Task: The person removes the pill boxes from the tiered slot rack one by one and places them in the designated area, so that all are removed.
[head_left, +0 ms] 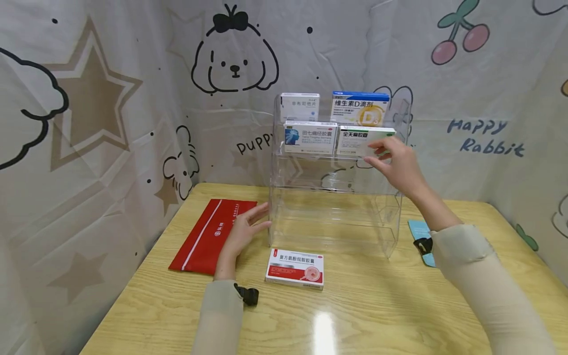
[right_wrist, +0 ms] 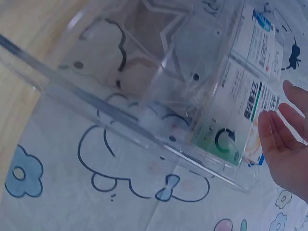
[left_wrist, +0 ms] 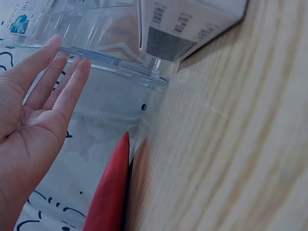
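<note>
While on the rack's second tier | green-white box [head_left: 365,140] | upright, label forward

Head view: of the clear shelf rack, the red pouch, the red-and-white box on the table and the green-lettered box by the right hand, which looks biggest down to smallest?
1. Clear shelf rack
2. Red pouch
3. Red-and-white box and green-lettered box: they look alike, and the table box lies nearer the camera, so their order is unsure.
</note>
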{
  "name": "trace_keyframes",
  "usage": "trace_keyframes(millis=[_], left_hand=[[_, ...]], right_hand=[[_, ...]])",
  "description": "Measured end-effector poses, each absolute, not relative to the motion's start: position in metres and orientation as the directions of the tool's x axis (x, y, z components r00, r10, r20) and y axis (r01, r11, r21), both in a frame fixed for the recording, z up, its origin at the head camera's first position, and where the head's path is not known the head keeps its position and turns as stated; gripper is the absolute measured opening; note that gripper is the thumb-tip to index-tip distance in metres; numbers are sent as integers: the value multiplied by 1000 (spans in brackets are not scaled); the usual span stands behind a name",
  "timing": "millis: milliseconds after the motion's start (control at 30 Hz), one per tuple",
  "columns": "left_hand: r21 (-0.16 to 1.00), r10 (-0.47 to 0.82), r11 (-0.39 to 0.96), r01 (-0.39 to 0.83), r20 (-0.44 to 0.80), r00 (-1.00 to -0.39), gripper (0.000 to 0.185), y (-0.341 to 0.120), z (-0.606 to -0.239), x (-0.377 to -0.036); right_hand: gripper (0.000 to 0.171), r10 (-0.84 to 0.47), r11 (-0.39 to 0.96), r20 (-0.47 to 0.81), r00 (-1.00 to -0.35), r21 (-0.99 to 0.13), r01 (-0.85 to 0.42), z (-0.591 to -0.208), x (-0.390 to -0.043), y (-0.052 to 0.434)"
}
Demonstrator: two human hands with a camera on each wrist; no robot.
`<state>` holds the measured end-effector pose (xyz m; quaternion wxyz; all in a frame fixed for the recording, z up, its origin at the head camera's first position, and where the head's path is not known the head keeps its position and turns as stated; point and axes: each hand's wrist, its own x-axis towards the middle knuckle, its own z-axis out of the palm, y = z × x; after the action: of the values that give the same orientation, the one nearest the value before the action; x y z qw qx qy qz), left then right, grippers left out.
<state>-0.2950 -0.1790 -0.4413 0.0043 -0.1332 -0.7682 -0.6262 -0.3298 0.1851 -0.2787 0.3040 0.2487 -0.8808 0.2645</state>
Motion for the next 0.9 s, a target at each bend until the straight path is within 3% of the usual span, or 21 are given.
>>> trace_keyframes(millis=[167, 533, 900], left_hand=[[961, 199, 176, 215, 180, -964, 59, -179, -442, -295], [958, 193, 201, 203, 164, -967, 58, -178, -441, -293], [960, 191, 192, 205, 168, -967, 57, -179, -441, -295]], right_hand=[[33, -257, 808, 693, -674, -229, -543, -264, -343, 190], [38, -282, 903, 587, -759, -103, -416, -251, -365, 200], [33, -287, 912, 517, -807, -109, -394, -251, -373, 201]])
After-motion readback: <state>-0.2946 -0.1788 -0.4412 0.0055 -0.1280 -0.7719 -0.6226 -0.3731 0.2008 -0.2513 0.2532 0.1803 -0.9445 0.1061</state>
